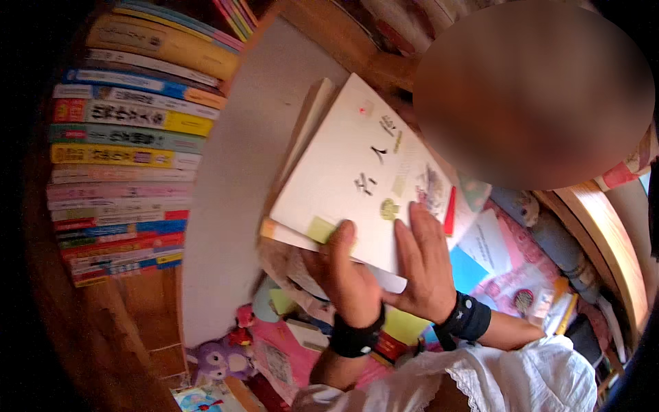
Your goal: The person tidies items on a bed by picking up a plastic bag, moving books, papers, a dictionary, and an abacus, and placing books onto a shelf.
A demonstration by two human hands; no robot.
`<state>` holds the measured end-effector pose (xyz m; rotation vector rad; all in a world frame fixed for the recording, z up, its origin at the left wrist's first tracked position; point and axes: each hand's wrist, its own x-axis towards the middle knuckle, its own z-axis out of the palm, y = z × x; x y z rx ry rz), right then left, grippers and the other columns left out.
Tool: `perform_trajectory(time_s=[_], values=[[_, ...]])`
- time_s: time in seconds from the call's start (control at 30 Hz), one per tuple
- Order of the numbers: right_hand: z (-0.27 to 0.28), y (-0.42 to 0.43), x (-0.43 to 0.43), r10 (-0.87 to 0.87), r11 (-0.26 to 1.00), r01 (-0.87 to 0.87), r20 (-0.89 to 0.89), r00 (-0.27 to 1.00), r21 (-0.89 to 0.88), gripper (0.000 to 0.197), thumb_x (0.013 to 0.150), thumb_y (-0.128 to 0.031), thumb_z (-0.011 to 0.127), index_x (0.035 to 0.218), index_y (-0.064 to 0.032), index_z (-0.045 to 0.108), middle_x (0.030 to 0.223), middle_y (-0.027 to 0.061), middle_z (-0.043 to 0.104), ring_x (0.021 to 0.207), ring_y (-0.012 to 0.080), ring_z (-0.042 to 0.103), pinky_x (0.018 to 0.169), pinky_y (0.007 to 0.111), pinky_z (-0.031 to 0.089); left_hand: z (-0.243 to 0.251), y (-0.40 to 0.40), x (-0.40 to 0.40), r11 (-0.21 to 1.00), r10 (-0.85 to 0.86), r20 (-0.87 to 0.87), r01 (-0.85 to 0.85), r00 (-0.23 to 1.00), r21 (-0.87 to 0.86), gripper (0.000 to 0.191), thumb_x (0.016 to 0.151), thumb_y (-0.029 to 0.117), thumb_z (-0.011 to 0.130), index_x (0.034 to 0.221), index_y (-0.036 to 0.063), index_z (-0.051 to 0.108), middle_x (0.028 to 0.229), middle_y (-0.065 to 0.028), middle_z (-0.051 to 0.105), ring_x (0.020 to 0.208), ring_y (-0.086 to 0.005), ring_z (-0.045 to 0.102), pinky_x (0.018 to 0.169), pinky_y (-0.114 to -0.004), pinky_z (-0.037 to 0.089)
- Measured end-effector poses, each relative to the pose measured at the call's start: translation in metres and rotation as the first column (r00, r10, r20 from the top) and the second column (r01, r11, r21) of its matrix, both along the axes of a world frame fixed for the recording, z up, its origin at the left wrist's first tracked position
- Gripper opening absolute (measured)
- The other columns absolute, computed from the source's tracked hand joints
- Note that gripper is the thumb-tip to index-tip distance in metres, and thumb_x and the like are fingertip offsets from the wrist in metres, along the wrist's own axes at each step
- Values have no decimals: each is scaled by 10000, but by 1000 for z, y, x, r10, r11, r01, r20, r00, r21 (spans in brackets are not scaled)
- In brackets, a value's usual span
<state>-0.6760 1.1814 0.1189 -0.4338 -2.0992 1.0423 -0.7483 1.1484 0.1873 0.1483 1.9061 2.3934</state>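
A white-covered book (334,170) with dark characters and a small drawing lies tilted before me, on top of at least one other book (288,234) whose edge sticks out. My left hand (352,283) grips the near edge, its thumb on the cover beside a pale green patch and its fingers hidden underneath. On the cover's near right part lie the fingers of my right hand (425,262), the thumb at the near edge. Black bands circle both wrists. Along the book's right side shows a red strip (450,211).
Many books (128,139) fill a wooden shelf at left, beside a pale panel (226,206). Below are a purple plush toy (221,358) and a pink cloth (278,350). Papers (484,242) and a hairbrush (524,298) lie at right, near a curved wooden edge (607,237). A blurred oval covers the upper right.
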Motion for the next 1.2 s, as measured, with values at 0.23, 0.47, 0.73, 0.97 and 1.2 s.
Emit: perform_trajectory(time_s=[0.23, 0.47, 0.73, 0.97, 1.2], values=[[7, 29, -23, -100, 990, 86, -127, 987, -115, 751, 551, -133, 643, 1212, -44, 299, 1198, 264, 306, 1049, 408, 371, 857, 392, 351, 4, 23, 29, 983, -184, -223, 181, 957, -32, 596, 659, -90, 508, 1180, 23, 243, 1154, -134, 360, 1040, -225, 392, 897, -338, 306], [7, 45, -6, -188, 632, -137, -322, 928, -762, 464, 612, -70, 573, 1034, 31, 408, 905, 104, 514, 846, 145, 477, 744, 269, 385, 25, 34, -2, 812, -557, -663, 162, 500, -561, 557, 718, 18, 546, 1180, 6, 235, 1265, -181, 249, 1136, -262, 309, 934, -354, 258], [5, 42, 23, -108, 667, -75, -197, 974, -741, 506, 599, -20, 526, 1075, 50, 369, 900, 114, 525, 832, 159, 486, 760, 269, 381, 112, 65, -109, 867, -232, -834, -283, 501, -411, 318, 777, 176, 480, 1041, 6, 430, 1027, -108, 453, 929, -204, 445, 806, -315, 358], [-5, 41, 36, -45, 603, -106, -167, 985, -791, 514, 605, 3, 508, 1093, 55, 357, 905, 118, 534, 837, 157, 496, 763, 270, 388, 125, 100, -136, 989, -107, -514, 40, 851, -139, 539, 763, 215, 471, 1169, -66, 255, 1178, -225, 341, 1046, -286, 399, 883, -314, 317], [0, 44, 43, -8, 579, -129, -164, 986, -805, 508, 597, 8, 511, 1080, 53, 361, 897, 111, 531, 819, 160, 502, 745, 269, 397, 118, 106, -149, 990, -29, -543, -51, 839, -132, 525, 764, 196, 447, 1167, -64, 235, 1162, -266, 329, 1039, -328, 415, 862, -337, 359]])
